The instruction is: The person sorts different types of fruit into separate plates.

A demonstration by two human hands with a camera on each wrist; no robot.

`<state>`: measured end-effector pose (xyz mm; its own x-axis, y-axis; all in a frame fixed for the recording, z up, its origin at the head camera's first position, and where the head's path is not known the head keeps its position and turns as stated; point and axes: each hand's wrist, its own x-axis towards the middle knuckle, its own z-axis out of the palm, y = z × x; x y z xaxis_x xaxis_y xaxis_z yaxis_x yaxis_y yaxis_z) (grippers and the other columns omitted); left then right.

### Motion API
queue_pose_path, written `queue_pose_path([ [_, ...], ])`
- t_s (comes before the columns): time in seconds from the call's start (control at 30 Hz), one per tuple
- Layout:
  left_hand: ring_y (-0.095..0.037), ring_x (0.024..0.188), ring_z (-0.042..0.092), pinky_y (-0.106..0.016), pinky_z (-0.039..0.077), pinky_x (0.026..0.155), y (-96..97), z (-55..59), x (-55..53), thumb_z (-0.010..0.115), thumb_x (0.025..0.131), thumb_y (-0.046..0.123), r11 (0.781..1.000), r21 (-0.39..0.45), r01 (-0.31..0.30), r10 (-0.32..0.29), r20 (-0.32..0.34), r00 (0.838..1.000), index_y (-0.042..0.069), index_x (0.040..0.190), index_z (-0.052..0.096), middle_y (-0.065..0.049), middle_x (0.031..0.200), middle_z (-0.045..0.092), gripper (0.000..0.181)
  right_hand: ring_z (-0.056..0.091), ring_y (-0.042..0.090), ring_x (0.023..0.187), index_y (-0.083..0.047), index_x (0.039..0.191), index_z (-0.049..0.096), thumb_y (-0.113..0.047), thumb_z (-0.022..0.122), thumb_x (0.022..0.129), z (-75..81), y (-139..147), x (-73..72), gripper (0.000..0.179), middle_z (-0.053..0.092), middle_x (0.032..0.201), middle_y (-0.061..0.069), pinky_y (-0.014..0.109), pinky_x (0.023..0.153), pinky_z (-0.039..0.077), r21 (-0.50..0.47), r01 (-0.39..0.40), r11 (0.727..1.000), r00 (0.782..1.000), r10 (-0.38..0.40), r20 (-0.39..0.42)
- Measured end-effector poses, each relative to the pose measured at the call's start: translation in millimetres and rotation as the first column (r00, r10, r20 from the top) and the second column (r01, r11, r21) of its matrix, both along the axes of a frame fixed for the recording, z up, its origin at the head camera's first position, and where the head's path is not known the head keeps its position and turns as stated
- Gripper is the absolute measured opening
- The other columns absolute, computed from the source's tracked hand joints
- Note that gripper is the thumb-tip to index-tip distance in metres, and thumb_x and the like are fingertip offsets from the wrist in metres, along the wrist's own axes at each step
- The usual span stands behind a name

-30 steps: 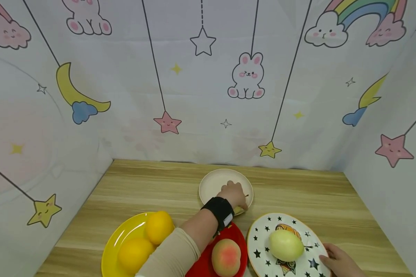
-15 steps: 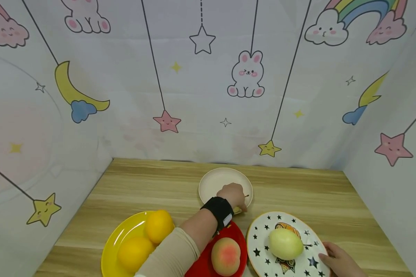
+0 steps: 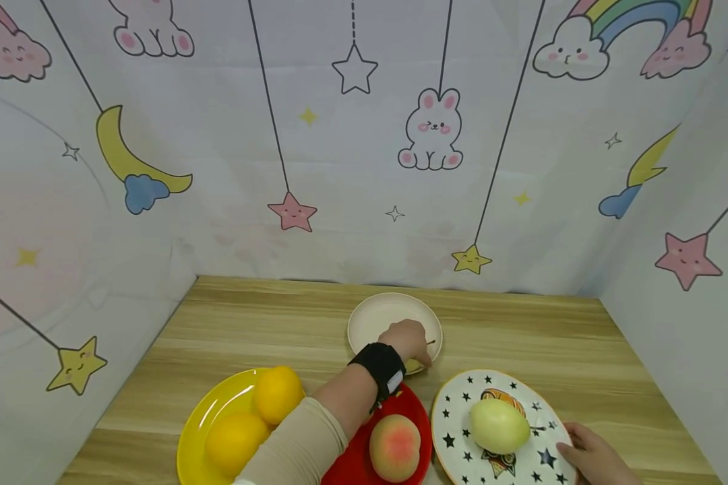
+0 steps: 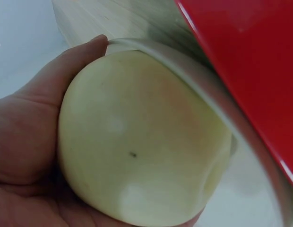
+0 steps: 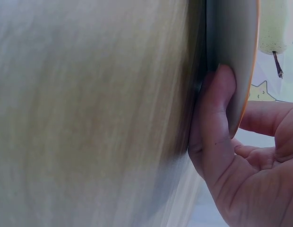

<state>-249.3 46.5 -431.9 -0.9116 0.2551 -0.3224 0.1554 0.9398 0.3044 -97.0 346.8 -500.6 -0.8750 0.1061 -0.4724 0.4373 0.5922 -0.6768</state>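
Note:
On the cream plate [image 3: 373, 318] at the back, my left hand [image 3: 405, 339] holds a pale yellow apple [image 4: 137, 113]. The left wrist view shows thumb and palm curled round it, with the apple right at the plate's rim. From the head, the hand covers most of the fruit and a thin stem pokes out on its right. My right hand [image 3: 591, 453] pinches the right edge of a white star-patterned plate [image 3: 455, 458], thumb above and fingers beneath the rim. On that plate lies a pale green pear [image 3: 499, 426], stem pointing right.
A red plate [image 3: 421, 404] with a peach [image 3: 394, 448] sits between the star plate and a yellow plate [image 3: 197, 417]. Two oranges [image 3: 236, 441] lie on the yellow plate. My left forearm crosses over both. A printed cloth wall [image 3: 340, 168] encloses the wooden table [image 3: 267, 316].
My left hand has sunk slightly, its knuckles less raised, still at the apple on the cream plate. The right hand and the plates stay put.

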Motion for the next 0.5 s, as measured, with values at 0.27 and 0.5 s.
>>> queue_pose_path([
  [0.27,-0.017,0.067,0.049,-0.029,0.043,0.058,-3.5,-4.2,-3.7,0.076,0.076,0.031,0.997,0.049,0.06,-0.06,-0.009,0.998,0.01,0.071,0.064,0.0,0.075,0.056,0.025,0.061,0.018,0.085,0.021,0.129,0.033,-0.007,0.052,0.094,-0.3,-0.5,2.5,0.048,0.061,0.109,0.024,0.033,0.066,0.052,-0.075,0.001,0.997,0.999,-0.004,-0.038],
  [0.5,-0.016,0.062,0.044,-0.027,0.039,0.055,-4.6,-4.1,-3.9,0.074,0.078,0.028,0.993,0.071,0.093,-0.092,-0.02,0.996,0.011,0.065,0.062,0.001,0.069,0.051,0.025,0.061,0.019,0.089,0.02,0.128,0.034,-0.009,0.053,0.094,-2.9,1.9,1.3,0.049,0.06,0.112,0.026,0.033,0.07,0.052,-0.072,-0.003,0.997,0.999,0.001,-0.037],
])
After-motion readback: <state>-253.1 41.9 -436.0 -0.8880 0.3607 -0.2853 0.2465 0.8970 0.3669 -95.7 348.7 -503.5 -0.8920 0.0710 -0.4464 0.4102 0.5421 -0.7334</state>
